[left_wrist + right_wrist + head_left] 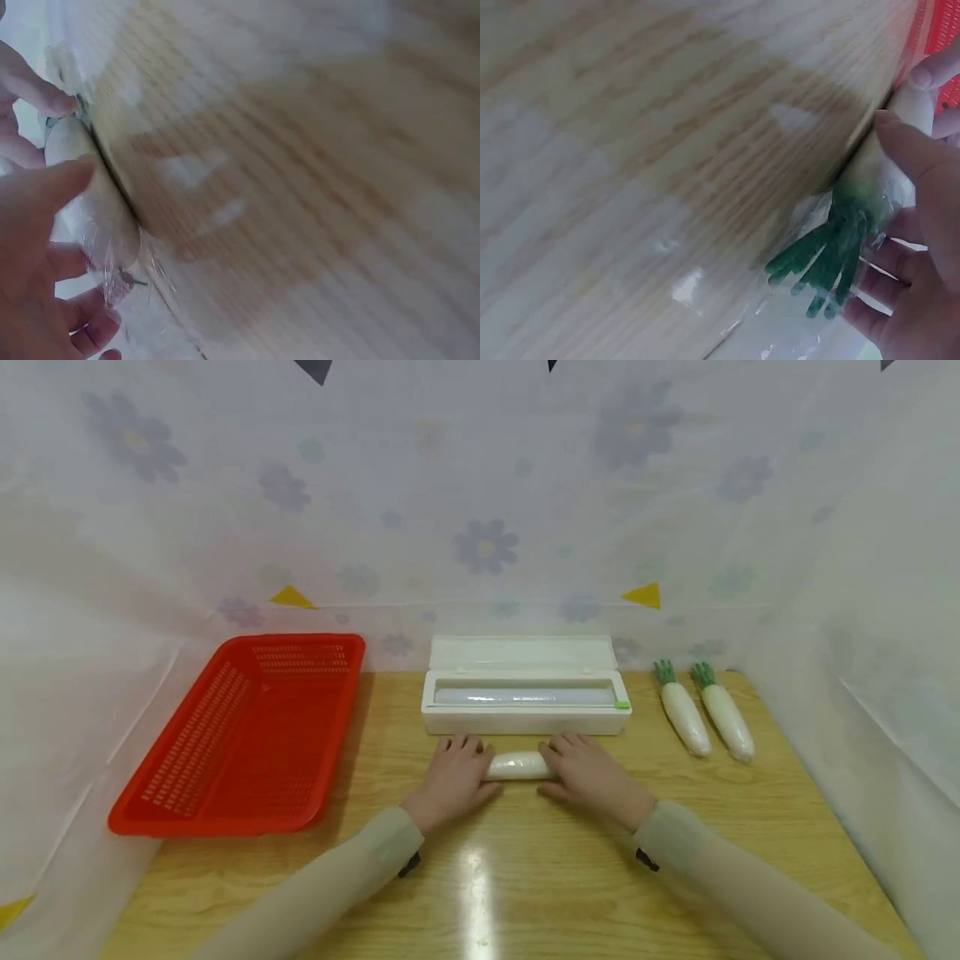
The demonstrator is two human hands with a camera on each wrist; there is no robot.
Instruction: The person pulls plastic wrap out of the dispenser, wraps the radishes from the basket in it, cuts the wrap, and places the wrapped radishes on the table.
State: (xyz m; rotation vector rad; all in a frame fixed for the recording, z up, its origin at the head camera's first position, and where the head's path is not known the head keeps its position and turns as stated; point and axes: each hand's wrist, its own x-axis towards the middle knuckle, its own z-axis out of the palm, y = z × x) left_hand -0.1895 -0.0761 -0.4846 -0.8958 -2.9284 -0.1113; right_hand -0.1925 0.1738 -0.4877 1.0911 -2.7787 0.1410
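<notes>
A white radish [517, 766] lies crosswise on the table, in front of the cling film box [525, 723]. My left hand [453, 781] holds its left end, thumb on the near side and fingers over the far side. My right hand [588, 777] holds the other end in the same way. Clear film [142, 292] wraps the radish and sticks out loosely past its tip in the left wrist view. Green leaves [825, 262] show through the film in the right wrist view; in the head view my right hand hides them.
The box lid [522, 653] stands raised behind a roll of film [525, 696]. Two more radishes [686, 718] with green tops lie at the right. A red basket [330, 760] stands at the left. Flowered sheeting [420, 552] rises behind the table.
</notes>
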